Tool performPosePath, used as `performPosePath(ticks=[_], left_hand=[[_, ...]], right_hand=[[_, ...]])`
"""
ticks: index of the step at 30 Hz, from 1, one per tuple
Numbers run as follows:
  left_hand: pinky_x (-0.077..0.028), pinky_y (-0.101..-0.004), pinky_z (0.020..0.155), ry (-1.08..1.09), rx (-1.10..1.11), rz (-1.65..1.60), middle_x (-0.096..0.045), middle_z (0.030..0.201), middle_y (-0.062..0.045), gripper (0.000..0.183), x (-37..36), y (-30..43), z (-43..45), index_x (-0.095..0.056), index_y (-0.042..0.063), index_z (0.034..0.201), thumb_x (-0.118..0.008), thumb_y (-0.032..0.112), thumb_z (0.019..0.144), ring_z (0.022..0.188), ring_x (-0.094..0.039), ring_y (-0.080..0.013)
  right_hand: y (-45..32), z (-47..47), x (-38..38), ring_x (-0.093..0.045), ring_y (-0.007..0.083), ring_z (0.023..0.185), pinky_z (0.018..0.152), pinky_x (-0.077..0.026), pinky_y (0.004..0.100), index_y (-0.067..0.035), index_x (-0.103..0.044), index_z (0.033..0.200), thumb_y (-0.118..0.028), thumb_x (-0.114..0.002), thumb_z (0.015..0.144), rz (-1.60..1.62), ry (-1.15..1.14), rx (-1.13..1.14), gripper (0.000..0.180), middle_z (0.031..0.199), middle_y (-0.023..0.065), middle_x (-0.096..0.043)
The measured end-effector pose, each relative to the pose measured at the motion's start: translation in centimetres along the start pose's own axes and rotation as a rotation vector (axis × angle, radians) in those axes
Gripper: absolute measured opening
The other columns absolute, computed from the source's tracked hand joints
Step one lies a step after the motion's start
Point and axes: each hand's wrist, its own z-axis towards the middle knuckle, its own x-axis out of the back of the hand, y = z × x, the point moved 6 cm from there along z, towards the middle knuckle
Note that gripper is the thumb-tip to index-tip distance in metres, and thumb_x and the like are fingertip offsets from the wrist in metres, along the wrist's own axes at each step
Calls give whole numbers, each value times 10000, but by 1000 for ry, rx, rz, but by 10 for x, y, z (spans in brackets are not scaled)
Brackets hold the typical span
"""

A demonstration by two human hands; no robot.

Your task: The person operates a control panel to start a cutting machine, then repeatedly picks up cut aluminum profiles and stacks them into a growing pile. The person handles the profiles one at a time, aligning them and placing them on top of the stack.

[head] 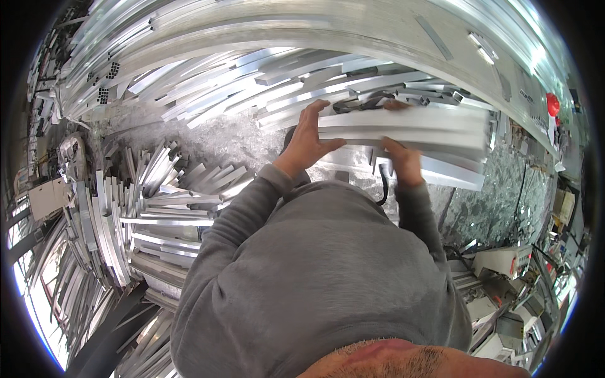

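Observation:
My right hand (404,163) grips a stack of silvery metal profiles, probably aluminium (401,126), across its width. Its thumb side lies along the near edge and fingertips show past the far edge. The stack is blurred, lies roughly level and points to the right. At the left end of the stack, my left hand (305,141) is spread in a C shape, thumb by the near edge and fingers raised beyond the far edge. Whether its palm touches the ends cannot be told. Beneath the stack's right part is another metal profile (456,174). A black cable (383,184) hangs below my right hand.
Ahead, many loose profiles (227,97) lie below a long metal beam or bench edge (293,35). Cut lengths (106,222) are heaped at the left. Cardboard boxes (501,262) and clutter stand at lower right beside the worn floor (489,203). A red round object (552,104) is at far right.

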Motion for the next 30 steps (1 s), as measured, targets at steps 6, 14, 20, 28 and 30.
performPosePath(ticks=[6,14,20,28,30], left_hand=[[-430,-497,1139,-86,175,264,-559,1409,-232,662,110,-214,84,-564,51,1394,-813,419,903,1330,-500,-430],[-485,-490,1094,169,207,768,-609,1400,-191,609,304,-408,307,-607,39,1387,-725,458,962,1294,-544,-386],[-519,-497,1067,82,120,956,-577,1486,-82,536,325,-438,456,-569,124,1461,-656,377,996,1393,-517,-326],[-555,-446,943,-50,-33,1180,-618,1302,-56,474,277,-454,553,-573,147,1419,-639,170,949,1263,-574,-270],[-549,-423,925,-83,-13,1280,-656,1240,-53,374,275,-458,563,-632,143,1322,-641,167,949,1235,-583,-268]], right_hand=[[13,-1,30,-553,265,1315,1161,-412,405,66,-573,1426,-4,-707,899,167,513,-273,549,1437,131,-594],[107,-85,5,-539,240,1198,944,-516,352,-50,-415,1564,117,-724,763,-221,511,-529,875,1421,113,-530],[142,-205,-54,-551,357,1233,1066,-448,467,72,-484,1425,-147,-809,636,-579,272,-1245,881,1310,241,-580],[158,-259,-128,-583,359,1152,1004,-476,473,89,-496,1368,-186,-820,639,-477,370,-1381,844,1258,236,-597],[169,-260,-132,-585,355,1139,996,-479,472,91,-494,1367,-188,-820,642,-448,383,-1387,842,1246,233,-599]])
